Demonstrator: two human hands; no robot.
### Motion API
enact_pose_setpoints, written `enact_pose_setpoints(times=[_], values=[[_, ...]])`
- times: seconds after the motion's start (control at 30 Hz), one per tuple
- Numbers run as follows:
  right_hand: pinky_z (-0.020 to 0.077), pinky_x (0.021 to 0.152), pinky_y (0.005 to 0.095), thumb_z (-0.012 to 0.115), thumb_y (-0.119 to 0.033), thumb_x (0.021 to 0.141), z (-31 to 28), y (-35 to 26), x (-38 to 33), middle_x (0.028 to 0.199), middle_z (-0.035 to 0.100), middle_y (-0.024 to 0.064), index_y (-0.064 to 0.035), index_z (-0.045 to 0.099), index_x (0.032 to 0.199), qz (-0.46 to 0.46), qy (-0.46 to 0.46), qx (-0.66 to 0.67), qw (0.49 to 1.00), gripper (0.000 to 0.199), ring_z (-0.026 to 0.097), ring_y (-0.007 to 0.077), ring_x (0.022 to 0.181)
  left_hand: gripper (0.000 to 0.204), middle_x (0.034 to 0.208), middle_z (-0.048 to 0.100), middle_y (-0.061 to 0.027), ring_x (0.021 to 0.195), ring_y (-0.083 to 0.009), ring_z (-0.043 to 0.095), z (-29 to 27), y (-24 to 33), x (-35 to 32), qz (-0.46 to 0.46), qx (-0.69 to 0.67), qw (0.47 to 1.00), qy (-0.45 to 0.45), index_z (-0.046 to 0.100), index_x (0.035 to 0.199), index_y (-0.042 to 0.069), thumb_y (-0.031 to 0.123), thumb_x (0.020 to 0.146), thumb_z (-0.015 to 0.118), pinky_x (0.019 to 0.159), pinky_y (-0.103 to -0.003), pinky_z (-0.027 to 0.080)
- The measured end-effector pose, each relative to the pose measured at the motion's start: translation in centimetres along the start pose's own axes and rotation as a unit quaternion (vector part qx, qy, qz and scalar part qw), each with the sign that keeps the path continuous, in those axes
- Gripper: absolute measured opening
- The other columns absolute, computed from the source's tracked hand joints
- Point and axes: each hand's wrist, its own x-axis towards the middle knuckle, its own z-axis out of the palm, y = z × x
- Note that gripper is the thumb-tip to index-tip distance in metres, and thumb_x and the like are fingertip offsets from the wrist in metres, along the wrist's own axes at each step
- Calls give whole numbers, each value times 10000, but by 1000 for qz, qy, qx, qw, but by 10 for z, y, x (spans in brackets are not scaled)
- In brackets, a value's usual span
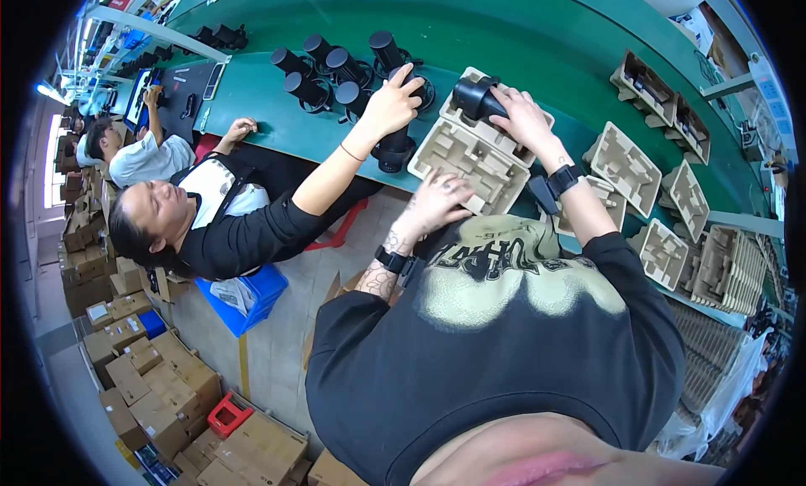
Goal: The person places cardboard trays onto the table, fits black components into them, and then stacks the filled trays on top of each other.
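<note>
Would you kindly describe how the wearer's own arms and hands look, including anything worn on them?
Both arms come out of loose black short sleeves. A black strap circles the left wrist, and another black band, with a dark block attached, the right. Dark line tattoos mark the left forearm. Both the left hand and right hand are gloveless.

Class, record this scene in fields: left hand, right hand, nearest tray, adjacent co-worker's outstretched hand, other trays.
left hand: at near edge of moulded tray
right hand: on black device over the tray's far part
nearest tray: beige, with shaped hollows
co-worker's outstretched hand: among clustered black devices
other trays: on the right, some stacked
</note>
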Motion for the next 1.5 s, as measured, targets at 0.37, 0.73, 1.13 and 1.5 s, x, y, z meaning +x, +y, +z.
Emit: enact_pose_setpoints(times=[0.37, 0.73, 1.13, 1.5], values=[[380, 1023, 377, 597, -214, 850, 28, -17, -25, 1359, 463, 134, -100, 527, 1284, -18, 51, 11, 999, 454, 440, 331, 1247, 414, 1226, 554, -59, 1127, -272, 500, 9, 11, 32, 60, 5, 998, 32, 564, 1223, 106, 245, 838, 621, 953, -433, 381], [440, 912, 283, 575, -175, 905, -44, -18, -123, 1140, 635, 89, -35, 595, 1177, 115, 35, 348, 930, 307, 588, 159, 1049, 328, 1074, 607, -132, 973, -237, 592, -50, -5, -20, -361, -159, 896, 204, 598, 1103, 23, 213, 838, 639, 781, -345, 492], [460, 893, 295, 567, -111, 898, -83, -43, -96, 1051, 672, 85, -25, 624, 1129, 38, 8, 365, 930, 253, 611, 179, 1013, 728, 1155, 569, -197, 1010, -342, 574, -41, -80, 30, -246, -28, 898, 365, 392, 1298, -33, 235, 738, 773, 903, -392, 442], [381, 1007, 396, 745, -217, 656, -75, -96, -75, 1236, 564, 124, -47, 488, 1251, -341, 40, 101, 934, 670, 509, 298, 1178, 462, 1209, 574, -115, 1054, -181, 590, -12, 38, -2, -350, -825, 440, 52, 421, 1333, 33, 304, 961, 466, 949, -327, 464]])
